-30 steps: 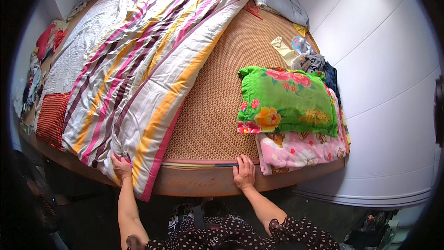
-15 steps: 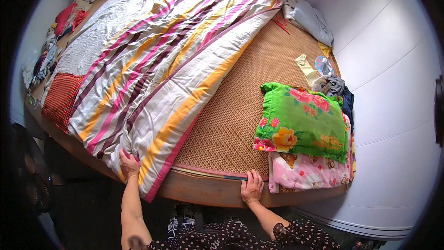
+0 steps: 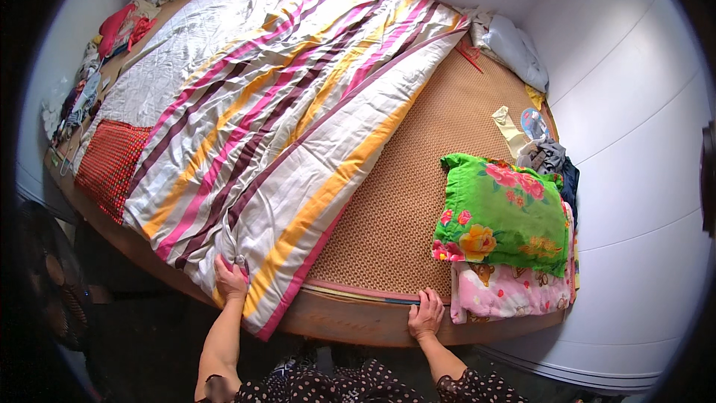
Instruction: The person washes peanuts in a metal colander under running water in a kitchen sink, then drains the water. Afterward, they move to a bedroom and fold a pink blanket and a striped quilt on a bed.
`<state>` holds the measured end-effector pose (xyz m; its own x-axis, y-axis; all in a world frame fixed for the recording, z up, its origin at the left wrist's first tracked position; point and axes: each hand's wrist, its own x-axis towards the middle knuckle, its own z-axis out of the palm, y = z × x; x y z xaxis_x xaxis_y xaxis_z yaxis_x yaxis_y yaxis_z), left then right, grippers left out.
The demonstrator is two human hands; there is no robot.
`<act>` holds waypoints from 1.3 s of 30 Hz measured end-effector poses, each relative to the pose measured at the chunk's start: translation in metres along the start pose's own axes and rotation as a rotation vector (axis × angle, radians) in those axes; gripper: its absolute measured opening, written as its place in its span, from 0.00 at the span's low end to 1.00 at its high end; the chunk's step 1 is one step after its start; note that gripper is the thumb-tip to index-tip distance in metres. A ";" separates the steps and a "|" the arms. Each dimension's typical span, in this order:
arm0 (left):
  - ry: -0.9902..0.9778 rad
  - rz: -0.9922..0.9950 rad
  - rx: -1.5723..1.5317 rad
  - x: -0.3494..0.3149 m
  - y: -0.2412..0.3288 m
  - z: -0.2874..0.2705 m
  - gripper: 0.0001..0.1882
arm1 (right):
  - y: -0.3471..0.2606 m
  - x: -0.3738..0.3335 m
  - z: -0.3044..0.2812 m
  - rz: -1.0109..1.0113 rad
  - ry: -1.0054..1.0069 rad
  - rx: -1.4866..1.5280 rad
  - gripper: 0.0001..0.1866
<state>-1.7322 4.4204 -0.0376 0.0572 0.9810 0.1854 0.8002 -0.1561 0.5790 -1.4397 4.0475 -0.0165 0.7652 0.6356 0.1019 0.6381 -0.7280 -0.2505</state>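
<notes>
At the near edge of the bed, my left hand (image 3: 231, 281) is closed on a bunched corner of a striped quilt (image 3: 298, 172). The quilt is white with pink, yellow and dark purple stripes, and its right side is folded over. My right hand (image 3: 426, 315) rests on the wooden bed edge (image 3: 350, 321), fingers laid over the pink-trimmed border of a brown woven mat (image 3: 388, 216). Nothing shows in that hand. Just right of it lies a folded pink blanket (image 3: 511, 295), with a green floral pillow (image 3: 514, 213) on top.
Behind the pillow are a pale yellow cloth (image 3: 509, 130), a round blue fan (image 3: 533, 123) and dark clothes (image 3: 548, 158). A grey-white bundle (image 3: 514, 52) fills the far right corner. Red patterned cloth (image 3: 112, 168) and heaped clothes line the left. A floor fan (image 3: 60, 276) stands at lower left.
The whole scene has shifted a little right and down in the view. My left hand keeps its hold on the quilt corner, and my right hand stays on the bed edge.
</notes>
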 end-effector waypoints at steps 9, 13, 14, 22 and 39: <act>-0.033 0.012 -0.073 0.004 -0.005 -0.002 0.25 | -0.005 0.001 -0.001 -0.019 0.031 0.009 0.23; -0.105 -0.030 -0.091 0.010 -0.001 -0.008 0.26 | -0.009 -0.001 0.000 0.007 0.015 0.004 0.22; -0.084 -0.009 -0.094 0.007 -0.003 -0.003 0.26 | -0.006 -0.001 0.000 -0.012 0.036 -0.003 0.22; -0.073 0.012 -0.107 0.007 -0.010 -0.004 0.25 | -0.003 0.000 0.002 -0.022 0.041 0.000 0.21; -0.107 0.050 -0.204 0.010 -0.014 -0.015 0.29 | -0.009 -0.004 0.005 -0.010 -0.002 -0.006 0.22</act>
<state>-1.7520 4.4308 -0.0315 0.1651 0.9765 0.1385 0.6586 -0.2137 0.7215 -1.4488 4.0534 -0.0192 0.7587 0.6433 0.1027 0.6462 -0.7233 -0.2434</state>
